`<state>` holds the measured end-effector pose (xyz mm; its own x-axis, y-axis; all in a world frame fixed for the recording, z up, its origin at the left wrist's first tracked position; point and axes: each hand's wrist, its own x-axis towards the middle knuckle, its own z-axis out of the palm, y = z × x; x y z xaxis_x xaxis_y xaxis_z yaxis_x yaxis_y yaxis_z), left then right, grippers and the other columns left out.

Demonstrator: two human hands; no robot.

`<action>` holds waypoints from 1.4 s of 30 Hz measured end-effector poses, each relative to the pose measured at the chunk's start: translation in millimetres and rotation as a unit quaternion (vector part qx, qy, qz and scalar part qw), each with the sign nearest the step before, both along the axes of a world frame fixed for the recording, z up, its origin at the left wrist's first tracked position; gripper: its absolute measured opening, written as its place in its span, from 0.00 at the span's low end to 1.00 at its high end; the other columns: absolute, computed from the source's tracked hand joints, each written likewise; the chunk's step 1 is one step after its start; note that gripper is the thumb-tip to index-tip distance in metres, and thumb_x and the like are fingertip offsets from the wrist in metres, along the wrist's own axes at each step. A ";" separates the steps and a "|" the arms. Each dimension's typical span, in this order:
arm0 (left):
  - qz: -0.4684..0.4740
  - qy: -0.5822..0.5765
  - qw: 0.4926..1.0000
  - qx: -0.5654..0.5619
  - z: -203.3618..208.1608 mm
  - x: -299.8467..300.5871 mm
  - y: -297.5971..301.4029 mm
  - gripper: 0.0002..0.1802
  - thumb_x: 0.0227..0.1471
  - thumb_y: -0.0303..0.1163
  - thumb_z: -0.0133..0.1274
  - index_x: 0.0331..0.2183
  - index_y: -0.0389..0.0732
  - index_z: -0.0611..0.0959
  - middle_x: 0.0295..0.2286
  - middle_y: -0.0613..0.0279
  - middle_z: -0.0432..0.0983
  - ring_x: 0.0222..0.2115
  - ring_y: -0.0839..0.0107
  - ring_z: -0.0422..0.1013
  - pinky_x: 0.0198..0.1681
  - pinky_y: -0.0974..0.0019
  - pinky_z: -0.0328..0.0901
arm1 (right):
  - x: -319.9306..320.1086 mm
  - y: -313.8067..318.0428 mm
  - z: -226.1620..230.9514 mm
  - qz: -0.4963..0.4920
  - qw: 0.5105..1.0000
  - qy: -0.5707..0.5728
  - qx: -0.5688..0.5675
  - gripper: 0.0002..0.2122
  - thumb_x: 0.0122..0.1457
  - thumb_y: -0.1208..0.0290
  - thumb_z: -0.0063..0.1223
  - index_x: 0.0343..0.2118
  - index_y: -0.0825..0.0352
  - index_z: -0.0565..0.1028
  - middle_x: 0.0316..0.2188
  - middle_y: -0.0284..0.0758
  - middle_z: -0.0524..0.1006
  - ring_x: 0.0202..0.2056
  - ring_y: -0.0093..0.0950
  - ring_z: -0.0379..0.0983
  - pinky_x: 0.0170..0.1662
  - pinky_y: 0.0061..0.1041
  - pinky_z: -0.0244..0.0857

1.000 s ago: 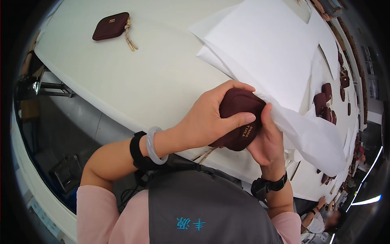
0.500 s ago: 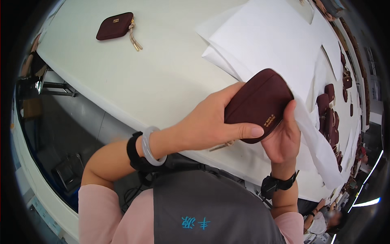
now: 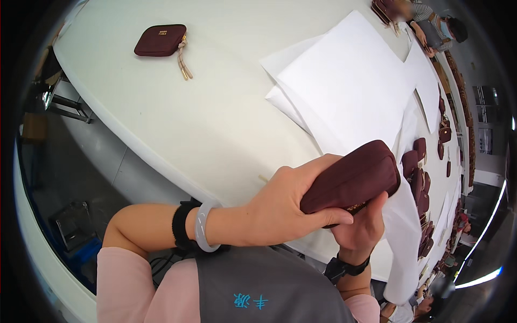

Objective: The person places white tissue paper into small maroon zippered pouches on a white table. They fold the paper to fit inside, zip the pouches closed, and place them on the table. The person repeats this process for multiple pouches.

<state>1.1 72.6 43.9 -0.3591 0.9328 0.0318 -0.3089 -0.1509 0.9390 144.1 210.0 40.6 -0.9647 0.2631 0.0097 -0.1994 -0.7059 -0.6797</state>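
A worker in a pale pink top, its short left sleeve [image 3: 124, 282] filling the lower left of the frame and its right sleeve [image 3: 362, 308] showing at the lower edge, wears a dark grey apron [image 3: 291, 285] marked at the bottom centre with two turquoise characters [image 3: 250, 301]. Behind the left hand [image 3: 285, 207] sits a smooth, rounded bangle [image 3: 201, 229] in translucent pale grey, with a wide black strap [image 3: 180, 226] of fabric-like texture next to it. Behind the right hand [image 3: 363, 229] is a black wristband [image 3: 353, 269] carrying a dark, boxy piece [image 3: 335, 269]. Thin black cables [image 3: 160, 262] show beside the apron's left edge.
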 end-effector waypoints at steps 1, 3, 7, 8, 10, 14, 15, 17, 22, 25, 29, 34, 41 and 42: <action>-0.008 0.016 1.000 0.000 0.8 0.7 -0.5 0.43 0.50 0.33 0.71 0.62 0.34 0.68 0.50 0.58 0.76 0.49 0.73 0.72 0.53 0.66 0.67 | 0.8 -0.3 -5.2 0.016 0.998 0.023 -0.057 0.27 0.75 0.51 0.28 0.69 0.63 0.56 0.66 0.42 0.64 0.65 0.40 0.63 0.67 0.48 0.59; 0.001 0.010 0.999 0.044 2.0 0.7 3.8 0.44 0.52 0.34 0.69 0.64 0.34 0.65 0.55 0.54 0.73 0.53 0.68 0.72 0.56 0.65 0.66 | -0.1 -1.9 -13.0 0.031 0.991 0.058 -0.116 0.31 0.73 0.46 0.28 0.71 0.63 0.51 0.69 0.43 0.59 0.68 0.41 0.58 0.69 0.48 0.56; 0.091 0.065 0.985 0.134 -1.2 10.4 0.0 0.44 0.52 0.30 0.68 0.64 0.32 0.65 0.57 0.52 0.72 0.56 0.66 0.71 0.58 0.65 0.65 | 1.2 3.0 -6.0 0.065 0.995 0.068 -0.023 0.39 0.68 0.37 0.33 0.72 0.61 0.47 0.71 0.42 0.54 0.70 0.41 0.53 0.71 0.48 0.53; 0.103 0.071 0.982 0.144 -2.5 12.8 -1.6 0.43 0.52 0.28 0.67 0.64 0.32 0.65 0.57 0.51 0.72 0.56 0.66 0.71 0.59 0.65 0.65 | 4.4 3.5 -6.1 0.069 0.995 0.076 -0.005 0.40 0.67 0.37 0.35 0.72 0.61 0.47 0.71 0.42 0.55 0.70 0.41 0.53 0.71 0.48 0.53; 0.087 0.048 0.983 0.154 0.0 19.0 0.1 0.42 0.52 0.26 0.66 0.64 0.32 0.65 0.57 0.51 0.72 0.56 0.66 0.71 0.59 0.65 0.65 | 4.0 -3.9 -1.5 -0.017 0.999 0.043 0.008 0.34 0.67 0.44 0.40 0.67 0.63 0.54 0.64 0.44 0.61 0.61 0.41 0.60 0.62 0.45 0.58; 0.050 0.000 0.982 0.184 15.7 25.6 8.3 0.38 0.54 0.21 0.62 0.64 0.32 0.66 0.57 0.51 0.73 0.54 0.66 0.74 0.57 0.65 0.67 | -0.2 -4.6 4.7 -0.082 0.995 0.021 0.043 0.30 0.68 0.47 0.41 0.66 0.63 0.57 0.62 0.43 0.65 0.57 0.40 0.64 0.59 0.43 0.61; 0.049 0.002 0.979 0.195 18.1 27.3 10.0 0.38 0.55 0.21 0.62 0.64 0.32 0.65 0.57 0.51 0.73 0.53 0.66 0.74 0.56 0.65 0.67 | -0.2 -3.5 5.8 -0.076 0.996 0.027 0.047 0.30 0.68 0.47 0.40 0.66 0.62 0.57 0.62 0.43 0.65 0.58 0.39 0.64 0.59 0.42 0.61; 0.038 -0.055 0.982 0.177 20.3 29.6 13.2 0.38 0.55 0.21 0.61 0.64 0.32 0.65 0.57 0.51 0.73 0.54 0.67 0.74 0.57 0.65 0.67 | -0.8 -0.5 5.9 -0.063 0.996 0.035 0.052 0.30 0.69 0.46 0.38 0.67 0.62 0.57 0.63 0.42 0.65 0.59 0.38 0.64 0.60 0.42 0.61; 0.083 0.011 0.985 0.148 11.8 22.5 17.0 0.38 0.56 0.22 0.61 0.64 0.32 0.65 0.58 0.53 0.72 0.55 0.69 0.72 0.58 0.66 0.65 | -3.4 1.1 8.0 -0.035 0.994 0.037 0.101 0.30 0.71 0.45 0.35 0.69 0.60 0.56 0.65 0.39 0.65 0.62 0.35 0.64 0.63 0.40 0.62; 0.083 0.019 0.983 0.161 4.4 18.0 17.7 0.41 0.54 0.25 0.64 0.64 0.32 0.65 0.59 0.54 0.71 0.56 0.69 0.71 0.60 0.66 0.64 | 1.7 2.9 13.0 -0.034 0.986 0.021 0.162 0.30 0.72 0.45 0.33 0.70 0.59 0.56 0.66 0.38 0.65 0.63 0.33 0.65 0.65 0.39 0.62; 0.066 0.002 0.984 0.166 -0.4 13.8 18.6 0.44 0.51 0.32 0.68 0.65 0.36 0.65 0.55 0.52 0.75 0.53 0.65 0.74 0.57 0.64 0.67 | 9.6 3.9 8.7 -0.055 0.989 -0.003 0.136 0.30 0.74 0.46 0.30 0.70 0.63 0.56 0.64 0.39 0.67 0.62 0.35 0.67 0.65 0.39 0.63; 0.048 -0.041 0.984 0.165 -3.2 10.3 24.6 0.47 0.48 0.35 0.71 0.64 0.37 0.65 0.52 0.55 0.77 0.51 0.68 0.75 0.56 0.63 0.69 | 4.2 10.2 3.3 -0.045 0.997 0.015 0.056 0.30 0.74 0.47 0.29 0.69 0.65 0.56 0.65 0.42 0.66 0.63 0.38 0.65 0.66 0.42 0.60; 0.078 -0.167 0.983 0.022 -4.7 -2.3 7.3 0.34 0.52 0.28 0.68 0.58 0.33 0.72 0.50 0.56 0.78 0.47 0.71 0.76 0.52 0.67 0.71 | -6.1 14.6 0.0 -0.107 0.901 -0.176 0.382 0.27 0.68 0.59 0.54 0.63 0.70 0.64 0.56 0.40 0.73 0.56 0.32 0.72 0.58 0.33 0.67; 0.076 -0.145 0.986 0.019 -6.4 -2.6 6.8 0.33 0.53 0.28 0.68 0.57 0.33 0.73 0.49 0.56 0.78 0.46 0.71 0.76 0.52 0.68 0.71 | -10.7 10.7 2.5 -0.097 0.910 -0.168 0.365 0.27 0.67 0.60 0.56 0.62 0.71 0.65 0.55 0.40 0.74 0.54 0.31 0.73 0.57 0.32 0.68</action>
<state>-1.5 79.4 37.5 -0.4946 0.8671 -0.0589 -0.5344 -0.2500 0.8074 133.5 220.7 43.1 -0.8816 0.4706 -0.0373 0.0345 -0.0147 -0.9993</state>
